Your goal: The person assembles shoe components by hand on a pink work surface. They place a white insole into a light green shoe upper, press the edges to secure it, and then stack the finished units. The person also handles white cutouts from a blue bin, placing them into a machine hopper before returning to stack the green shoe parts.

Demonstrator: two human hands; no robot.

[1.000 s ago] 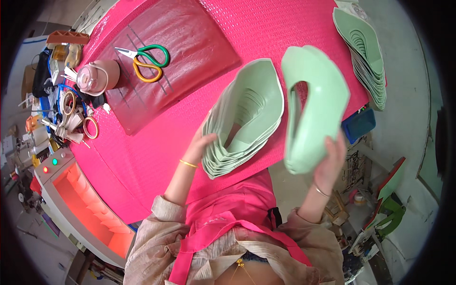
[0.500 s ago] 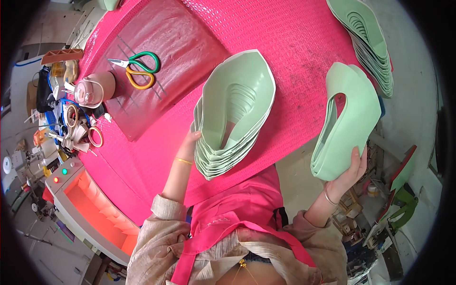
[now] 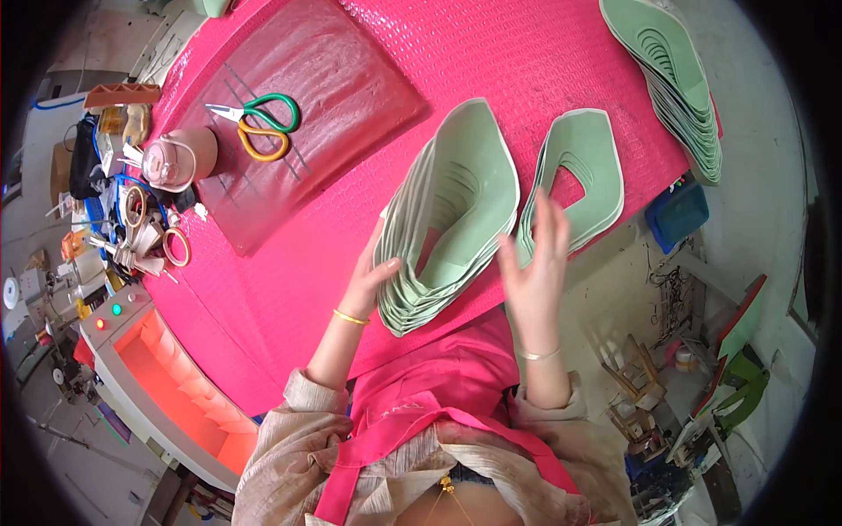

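Note:
A big nested stack of pale green shoe uppers (image 3: 478,232) stands tilted on the pink table covering near its front edge. My left hand (image 3: 368,276) grips its left side, the thumb on the outer layers and the fingers partly hidden behind them. My right hand (image 3: 537,272) is raised, slightly blurred, with its fingers apart and holding nothing. It is between the big stack and a smaller group of green uppers (image 3: 599,184) on the table to the right, overlapping that group's near left part. Whether it touches either is unclear.
A third stack of green uppers (image 3: 688,96) stands at the far right edge. Scissors (image 3: 270,123) with green and yellow handles lie on a dark red sheet (image 3: 351,83), beside a pink lidded pot (image 3: 189,158). A lit orange-lined machine (image 3: 180,364) stands near left; a blue bin (image 3: 680,216) right.
My right hand has let go of the smaller group of uppers, which now rests on the table, and moved left to the big stack. The big stack has tilted slightly right.

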